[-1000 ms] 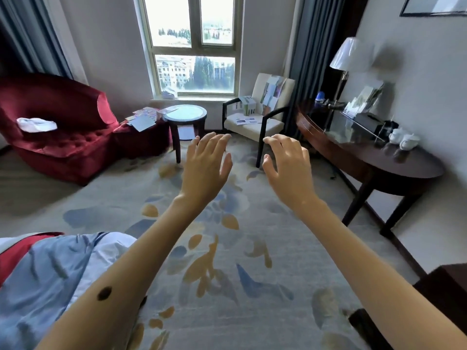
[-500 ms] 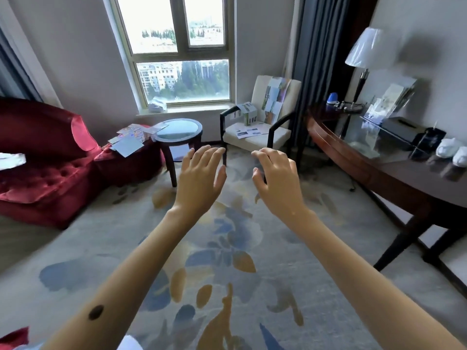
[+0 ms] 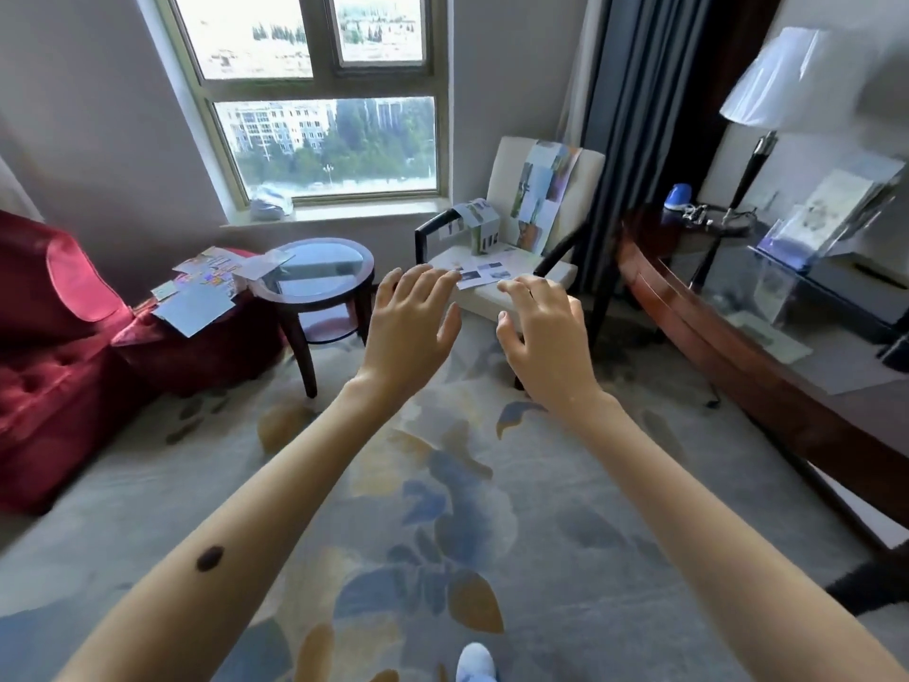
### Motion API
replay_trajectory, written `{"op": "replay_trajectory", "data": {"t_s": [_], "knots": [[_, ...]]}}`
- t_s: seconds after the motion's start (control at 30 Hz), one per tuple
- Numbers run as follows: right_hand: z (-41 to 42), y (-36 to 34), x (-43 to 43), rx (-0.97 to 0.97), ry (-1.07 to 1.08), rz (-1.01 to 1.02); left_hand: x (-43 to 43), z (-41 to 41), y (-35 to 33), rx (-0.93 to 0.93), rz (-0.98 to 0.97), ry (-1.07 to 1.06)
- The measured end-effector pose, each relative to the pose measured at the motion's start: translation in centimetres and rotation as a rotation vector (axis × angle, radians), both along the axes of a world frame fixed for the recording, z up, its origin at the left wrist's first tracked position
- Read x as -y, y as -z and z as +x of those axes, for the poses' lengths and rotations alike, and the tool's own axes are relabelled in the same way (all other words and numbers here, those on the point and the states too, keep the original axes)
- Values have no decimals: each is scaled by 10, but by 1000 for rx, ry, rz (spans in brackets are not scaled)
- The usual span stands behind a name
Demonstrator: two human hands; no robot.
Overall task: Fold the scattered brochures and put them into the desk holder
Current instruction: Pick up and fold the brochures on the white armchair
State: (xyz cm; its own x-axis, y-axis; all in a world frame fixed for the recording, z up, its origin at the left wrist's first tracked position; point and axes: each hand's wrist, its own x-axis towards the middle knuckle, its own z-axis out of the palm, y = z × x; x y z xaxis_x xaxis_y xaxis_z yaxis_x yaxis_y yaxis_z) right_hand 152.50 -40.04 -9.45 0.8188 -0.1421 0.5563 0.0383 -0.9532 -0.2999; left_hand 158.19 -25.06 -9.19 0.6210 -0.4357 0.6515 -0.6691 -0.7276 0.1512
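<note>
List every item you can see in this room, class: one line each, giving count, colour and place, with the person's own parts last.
Brochures on chair: several, pale printed, on cream armchair seat and back.
Brochures on footstool: several, mixed colours, left of round table.
Armchair: one, cream, dark arms, under window.
Round table: one, dark wood, glass top.
Sofa: one, red, left.
Desk: one, dark wood, right.
Desk holder: one, clear, on desk, papers inside.
Lamp: one, white shade, on desk.
Carpet: one, grey, blue and tan leaves.
Left hand: open, empty.
Right hand: open, empty.
</note>
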Motion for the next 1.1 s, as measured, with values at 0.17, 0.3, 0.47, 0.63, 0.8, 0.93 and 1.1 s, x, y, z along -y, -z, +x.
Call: {"op": "replay_trajectory", "data": {"t_s": [0.17,0.3,0.47,0.63,0.8,0.93,1.1], "knots": [[113,-1,33,5,-18,-8,41,120,0,13,18,13],[204,7,57,-46,-17,6,58,210,8,-16,1,-8],[323,24,72,-99,-44,-3,72,329,23,-55,62,-19],[454,38,93,-127,-20,-8,100,461,32,-29,51,9],[567,39,121,-179,32,-2,123,581,39,-28,85,85],[644,45,146,-192,70,38,151,661,48,-73,106,116],[738,64,186,-234,110,38,190,758,66,-89,138,161]]}}
